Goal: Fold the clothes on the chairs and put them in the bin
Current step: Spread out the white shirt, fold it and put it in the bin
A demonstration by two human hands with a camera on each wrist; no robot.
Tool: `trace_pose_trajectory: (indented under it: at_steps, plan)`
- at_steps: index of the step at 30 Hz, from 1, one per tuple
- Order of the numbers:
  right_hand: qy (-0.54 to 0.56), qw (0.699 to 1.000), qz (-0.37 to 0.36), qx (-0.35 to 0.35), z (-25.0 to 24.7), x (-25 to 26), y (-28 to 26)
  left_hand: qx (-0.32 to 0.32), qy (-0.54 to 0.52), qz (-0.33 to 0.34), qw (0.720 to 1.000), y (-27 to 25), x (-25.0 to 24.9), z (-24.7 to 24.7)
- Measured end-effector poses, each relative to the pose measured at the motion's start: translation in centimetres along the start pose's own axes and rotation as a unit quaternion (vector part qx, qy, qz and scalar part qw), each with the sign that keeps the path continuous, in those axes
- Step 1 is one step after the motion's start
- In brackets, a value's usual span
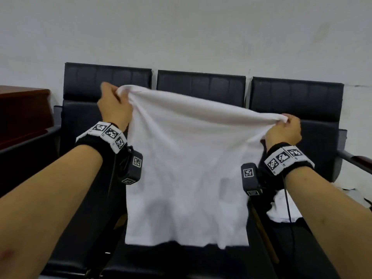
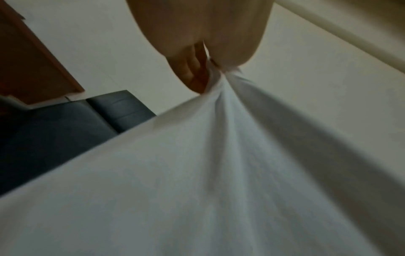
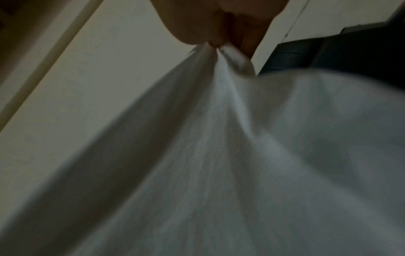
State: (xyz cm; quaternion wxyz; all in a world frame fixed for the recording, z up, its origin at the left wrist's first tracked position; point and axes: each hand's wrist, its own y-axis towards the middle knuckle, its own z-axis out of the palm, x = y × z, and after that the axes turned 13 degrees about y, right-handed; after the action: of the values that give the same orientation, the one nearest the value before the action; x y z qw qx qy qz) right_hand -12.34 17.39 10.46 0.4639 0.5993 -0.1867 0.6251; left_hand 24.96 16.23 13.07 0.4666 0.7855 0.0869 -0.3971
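The soft white cotton garment (image 1: pixel 187 164) hangs in the air in front of the row of three black padded leather chairs (image 1: pixel 201 87), its top edge stretched sideways and its hem pointing down. The left hand (image 1: pixel 113 106) pinches one upper corner with bunched fingers (image 2: pixel 192 72); the right hand (image 1: pixel 283 130) pinches the other. Another crumpled white cloth (image 1: pixel 281 210) lies on the right chair seat.

White garment (image 1: pixel 187 168) hides most of middle chair (image 1: pixel 201 87) seat. Garment type unclear; hem blurred. Second white cloth (image 1: pixel 281 210) partly behind my right hand (image 1: pixel 283 131) wrist rig. Both wrist views blurred, my fingertips (image 2: pixel 197 83) buried in bunched fabric.
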Motion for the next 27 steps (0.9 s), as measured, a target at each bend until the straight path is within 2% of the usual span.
trace_pose_trajectory:
  at_steps: [3, 7, 12, 18, 23, 27]
  plan:
    - [-0.069, 0.996, 0.017, 0.046, 0.9, 0.1, 0.2, 0.064, 0.026, 0.007, 0.998, -0.4, 0.2, 1.5]
    - [-0.059, 0.998, 0.008, 0.029, 0.3, 0.1, 1.4, 0.037, 0.041, -0.022, 0.998, 0.2, 1.1, 1.4]
    - [-0.026, 0.999, -0.018, 0.011, -1.0, 0.2, 1.6, 0.045, 0.07, 0.03, 0.996, 1.1, 1.4, 0.3]
    - [0.002, 0.999, -0.034, -0.014, -1.7, 1.4, 0.9, 0.05, 0.071, 0.033, 0.996, 1.0, 0.8, -1.0]
    - [-0.036, 0.998, -0.047, 0.001, -2.2, 1.2, 1.3, 0.066, 0.1, 0.034, 0.992, 1.2, 1.5, -1.6]
    - [-0.124, 0.99, -0.048, 0.048, -1.6, -0.6, 2.1, 0.112, 0.138, 0.02, 0.984, 1.6, 3.4, -0.1]
